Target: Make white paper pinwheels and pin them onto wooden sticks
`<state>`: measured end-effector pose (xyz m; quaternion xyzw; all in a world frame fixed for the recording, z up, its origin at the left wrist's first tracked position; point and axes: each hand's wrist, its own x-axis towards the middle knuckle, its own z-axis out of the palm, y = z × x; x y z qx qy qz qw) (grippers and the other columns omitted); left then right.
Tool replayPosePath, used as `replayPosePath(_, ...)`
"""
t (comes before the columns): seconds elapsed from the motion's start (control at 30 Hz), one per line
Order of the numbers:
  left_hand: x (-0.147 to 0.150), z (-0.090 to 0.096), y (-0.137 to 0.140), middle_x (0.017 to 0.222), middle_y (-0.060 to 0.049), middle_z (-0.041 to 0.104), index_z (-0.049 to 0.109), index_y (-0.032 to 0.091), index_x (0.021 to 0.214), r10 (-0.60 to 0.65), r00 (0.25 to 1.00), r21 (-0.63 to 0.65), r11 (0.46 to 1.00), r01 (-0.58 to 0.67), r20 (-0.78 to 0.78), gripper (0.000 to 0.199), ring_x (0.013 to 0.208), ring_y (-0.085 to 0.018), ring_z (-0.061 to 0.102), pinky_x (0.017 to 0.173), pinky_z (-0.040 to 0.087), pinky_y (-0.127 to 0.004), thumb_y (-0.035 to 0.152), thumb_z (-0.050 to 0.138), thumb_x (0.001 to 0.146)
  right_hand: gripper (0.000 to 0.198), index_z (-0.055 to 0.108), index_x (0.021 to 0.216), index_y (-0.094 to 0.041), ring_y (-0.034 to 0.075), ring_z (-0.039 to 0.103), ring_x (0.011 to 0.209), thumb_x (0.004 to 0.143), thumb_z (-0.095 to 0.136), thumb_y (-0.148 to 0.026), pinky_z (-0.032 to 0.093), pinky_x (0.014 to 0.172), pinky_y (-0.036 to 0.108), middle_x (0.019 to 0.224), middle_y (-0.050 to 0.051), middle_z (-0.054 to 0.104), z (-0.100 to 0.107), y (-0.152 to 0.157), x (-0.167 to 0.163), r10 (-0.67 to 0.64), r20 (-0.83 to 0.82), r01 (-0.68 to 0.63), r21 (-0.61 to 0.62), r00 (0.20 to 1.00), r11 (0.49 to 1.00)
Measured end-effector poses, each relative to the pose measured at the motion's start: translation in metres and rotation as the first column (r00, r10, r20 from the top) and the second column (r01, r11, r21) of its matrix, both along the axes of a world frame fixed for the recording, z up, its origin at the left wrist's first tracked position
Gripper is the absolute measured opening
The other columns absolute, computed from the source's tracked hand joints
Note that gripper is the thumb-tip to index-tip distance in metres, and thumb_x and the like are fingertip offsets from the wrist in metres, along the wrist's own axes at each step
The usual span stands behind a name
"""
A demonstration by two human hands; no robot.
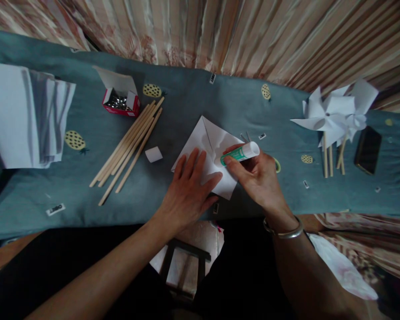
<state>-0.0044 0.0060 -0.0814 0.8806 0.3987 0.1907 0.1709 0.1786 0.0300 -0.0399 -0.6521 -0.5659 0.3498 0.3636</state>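
A square of white paper [200,138] with cut or creased diagonal lines lies on the cloth in front of me. My left hand [190,191] rests flat on its left part, fingers spread. Wrapped round a green and white glue stick [242,153], my right hand [258,175] tilts it with the lower end at the paper near its middle. A bracelet circles the right wrist. The small white cap [154,154] lies left of the paper. Just past the right hand, thin metal pins [245,137] lie on the cloth, partly hidden.
Wooden sticks [130,146] lie left, below an open red box [122,100] of shiny metal pieces. Stacked white paper [13,115] sits far left. White paper pinwheels [335,111] on sticks and a dark phone [368,150] are at right. Curtains [200,31] hang behind the table.
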Motion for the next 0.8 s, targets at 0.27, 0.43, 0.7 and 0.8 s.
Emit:
replayPosePath(0.27,0.0003,0.0002,-0.0002,0.159,-0.019,0.023,0.052,0.025,0.134,0.002,1.0,0.02,1.0,-0.002,-0.01,0.054,0.146,-0.046,0.021,0.113,0.023,-0.067,0.046,0.065,0.086,0.018,0.067,0.089,-0.02,0.018,0.066,0.074,0.081,0.069,-0.036,0.053,0.073,0.034,0.082,0.003,0.071,-0.0019,0.0027,0.0017,0.011,0.024,-0.012,0.054,1.0,0.998)
replayPosePath(0.43,0.0,-0.0021,-0.0001,0.16,-0.018,0.023,0.053,0.025,0.132,0.003,1.0,0.033,0.999,-0.003,0.016,0.05,0.146,-0.046,0.021,0.113,0.023,-0.067,0.046,0.064,0.087,0.02,0.066,0.091,-0.018,0.017,0.066,0.072,0.081,0.068,-0.035,0.053,0.071,0.033,0.081,0.002,0.07,-0.004,0.0045,0.0017,0.011,0.024,-0.013,0.065,1.0,0.998)
replayPosePath(0.7,0.0005,-0.0034,-0.0004,0.16,-0.017,0.024,0.054,0.024,0.131,0.006,0.999,0.035,0.999,-0.008,0.054,0.05,0.147,-0.044,0.02,0.114,0.022,-0.066,0.043,0.065,0.087,0.02,0.066,0.093,-0.019,0.018,0.067,0.076,0.082,0.067,-0.035,0.054,0.075,0.035,0.084,0.003,0.071,-0.0048,0.0082,-0.0003,0.011,0.086,-0.02,0.099,0.996,0.995)
replayPosePath(0.8,0.001,-0.0037,-0.0004,0.16,-0.017,0.024,0.054,0.024,0.131,0.006,0.998,0.036,0.999,-0.008,0.06,0.049,0.147,-0.045,0.02,0.113,0.022,-0.067,0.045,0.063,0.088,0.022,0.067,0.095,-0.017,0.018,0.067,0.075,0.082,0.067,-0.035,0.054,0.075,0.036,0.083,0.004,0.071,-0.0037,0.0091,-0.0022,0.004,0.113,-0.016,0.1,0.994,0.995)
